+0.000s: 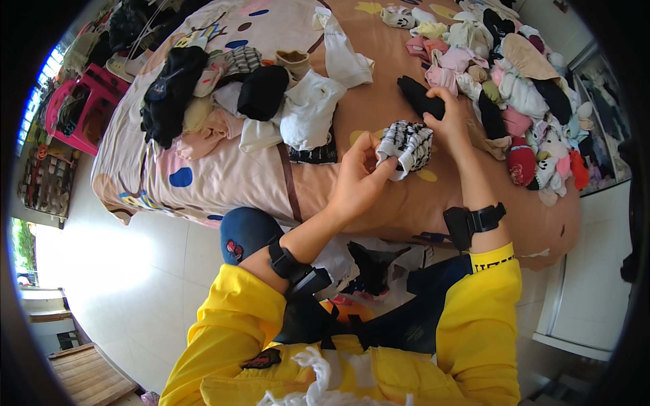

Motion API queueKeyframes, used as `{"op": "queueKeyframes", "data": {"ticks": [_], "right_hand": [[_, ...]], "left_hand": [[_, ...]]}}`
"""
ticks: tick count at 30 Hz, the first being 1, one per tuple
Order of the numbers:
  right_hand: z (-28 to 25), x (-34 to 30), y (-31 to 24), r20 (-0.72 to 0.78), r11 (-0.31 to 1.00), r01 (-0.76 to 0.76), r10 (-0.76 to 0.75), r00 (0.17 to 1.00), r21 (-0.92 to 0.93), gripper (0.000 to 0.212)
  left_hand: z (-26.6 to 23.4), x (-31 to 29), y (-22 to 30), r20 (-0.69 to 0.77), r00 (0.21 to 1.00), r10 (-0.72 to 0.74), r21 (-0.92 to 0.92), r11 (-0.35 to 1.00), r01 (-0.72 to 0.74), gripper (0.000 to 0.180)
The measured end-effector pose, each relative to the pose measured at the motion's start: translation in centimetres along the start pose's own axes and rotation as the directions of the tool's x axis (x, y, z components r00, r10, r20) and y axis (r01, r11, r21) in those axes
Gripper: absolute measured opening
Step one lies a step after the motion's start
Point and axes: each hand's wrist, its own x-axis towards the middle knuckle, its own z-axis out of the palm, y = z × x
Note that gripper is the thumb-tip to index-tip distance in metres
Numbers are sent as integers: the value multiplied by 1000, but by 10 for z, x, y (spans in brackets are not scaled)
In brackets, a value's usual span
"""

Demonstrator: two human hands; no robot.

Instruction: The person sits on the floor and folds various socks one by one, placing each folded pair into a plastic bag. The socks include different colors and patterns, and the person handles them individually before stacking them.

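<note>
My left hand (364,169) pinches a black-and-white patterned sock (407,143) by its pale cuff, between thumb and fingers. The sock looks bunched up, held above the bed. Just to its right, my right hand (449,120) curls round the lower end of a black sock (418,97), thumb on one side and fingers on the other. The right thumb comes close to the patterned sock; whether they touch is unclear. Both wrists wear black strapped devices.
On the bed (271,179), a pile of socks and clothes (220,95) lies at the left. A larger heap of balled socks (521,95) fills the right. A white sock (338,51) lies at the back. Plastic bags (399,267) sit between my knees; a pink chair (84,111) stands far left.
</note>
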Motion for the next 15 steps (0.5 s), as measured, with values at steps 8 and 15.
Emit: {"op": "queueKeyframes", "data": {"ticks": [8, 15], "right_hand": [[-60, -38, -48, 52, 685, -115, 112, 992, 719, 35], [-50, -93, -108, 100, 939, -14, -21, 995, 343, 29]], "left_hand": [[-2, 10, -11, 187, 982, -6, -150, 988, 35, 23], [4, -5, 0, 336, 933, -127, -451, 848, 277, 49]]}}
